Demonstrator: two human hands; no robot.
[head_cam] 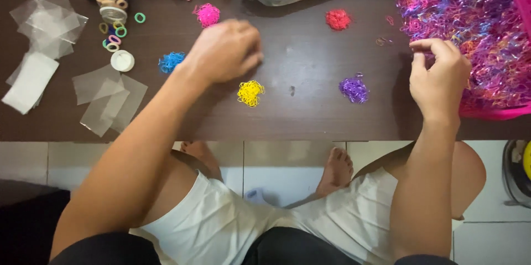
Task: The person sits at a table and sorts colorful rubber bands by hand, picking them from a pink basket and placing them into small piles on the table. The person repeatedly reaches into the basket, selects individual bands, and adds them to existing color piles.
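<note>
I see left hand (225,50) curled, empty, yellow bands (250,93) just below it | right hand (438,77) pinching at mixed pile (487,27), purple bands (354,89) to its left

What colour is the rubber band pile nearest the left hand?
Yellow rubber band pile, just below the left hand; head view.

We see small heaps of elastic bands (250,93) spread across the table (310,55), a basket (498,111) of bands at its right end, film sheets (108,98) lying at its left.
</note>
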